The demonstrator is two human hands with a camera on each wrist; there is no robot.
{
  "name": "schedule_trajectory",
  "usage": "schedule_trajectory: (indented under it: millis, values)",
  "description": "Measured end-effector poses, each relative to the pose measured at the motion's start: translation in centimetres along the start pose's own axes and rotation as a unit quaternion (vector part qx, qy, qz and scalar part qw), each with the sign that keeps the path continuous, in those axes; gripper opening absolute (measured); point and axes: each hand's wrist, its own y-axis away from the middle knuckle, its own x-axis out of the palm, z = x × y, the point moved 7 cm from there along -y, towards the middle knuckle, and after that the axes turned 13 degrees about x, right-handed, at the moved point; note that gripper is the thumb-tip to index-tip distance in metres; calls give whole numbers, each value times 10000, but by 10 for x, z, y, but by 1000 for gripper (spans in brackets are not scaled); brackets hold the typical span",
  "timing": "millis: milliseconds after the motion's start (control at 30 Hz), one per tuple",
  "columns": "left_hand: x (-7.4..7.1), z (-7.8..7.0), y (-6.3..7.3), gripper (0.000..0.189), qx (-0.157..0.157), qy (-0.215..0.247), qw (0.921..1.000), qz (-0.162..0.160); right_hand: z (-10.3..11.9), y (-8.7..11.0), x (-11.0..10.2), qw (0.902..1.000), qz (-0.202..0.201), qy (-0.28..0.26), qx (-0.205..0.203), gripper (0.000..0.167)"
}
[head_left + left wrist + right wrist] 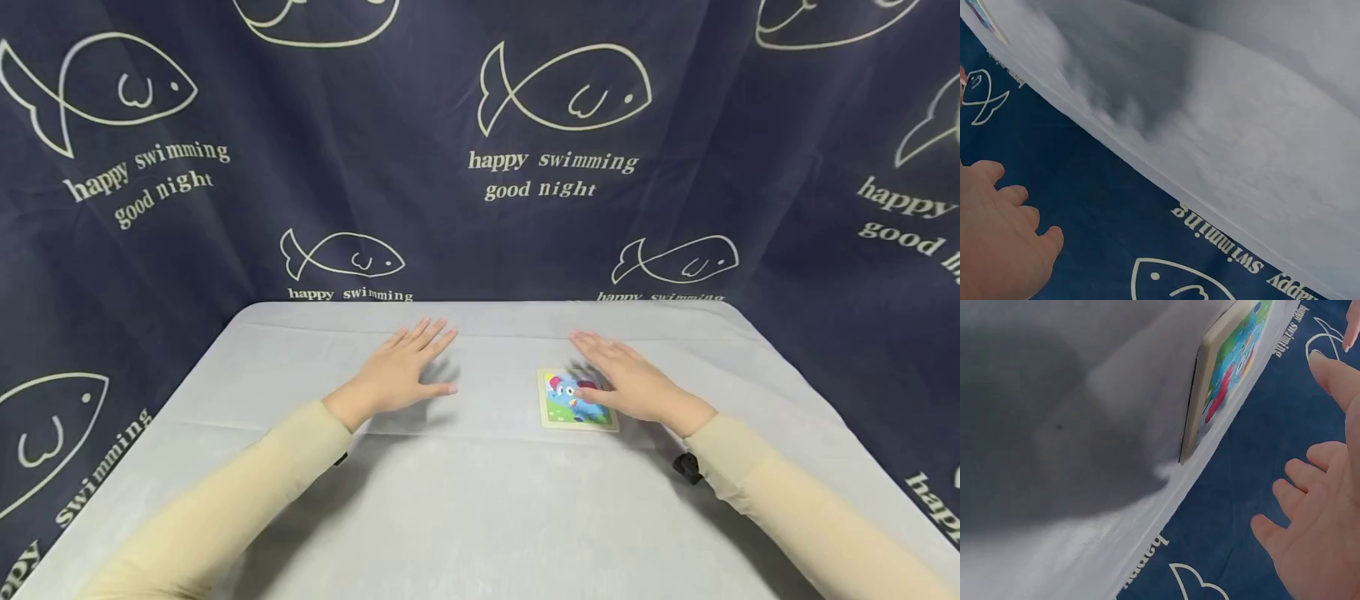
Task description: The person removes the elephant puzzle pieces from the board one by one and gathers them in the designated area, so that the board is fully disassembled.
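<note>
Grip's got nothing in it on either side: the bare left hand [393,371] and bare right hand [637,385] both have straight, spread fingers. Behind hangs a big dark blue fabric curtain with white fish outlines [420,125], then there's the bench draped in pale grey cloth [450,517]. On that, partly under the right hand, lies a thin, squarish, wood-look board with a cartoon blue elephant [562,408].

What could go sideways? The right hand hides the board's far right corner, so a careless thumb bump could skate it over the cloth. Lying that flat, its low edge might be awkward to get under, and tugging could ruck the cloth up.

Direction-wise, the board's sides run roughly away from the person, slightly skewed. Too near square to call a long axis. Elephant's head is at the left, picture upright to the person.
</note>
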Motion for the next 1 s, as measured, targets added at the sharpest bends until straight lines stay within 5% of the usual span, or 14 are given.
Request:
schedule_trajectory:
  millis: [200,367,567,800,1000]
  values:
    - [-4,-3,-14,90,130,174,9998,-43,-6,-1,2,9972,381,-593,234,92]
    - [-9,-2,-26,85,198,667,9968,-390,-8,0,2,9927,598,-995,312,94]
    - [-9,-6,-41,79,235,1434,9861,-806,-15,-4,5,9898,533,-1258,413,90]
    - [-6,-16,-58,72,136,1875,9778,-929,-22,-6,13,9863,638,-1377,645,85]
    - [5,-24,-68,64,-26,2556,9624,-915,-23,-6,26,9781,928,-1602,948,85]
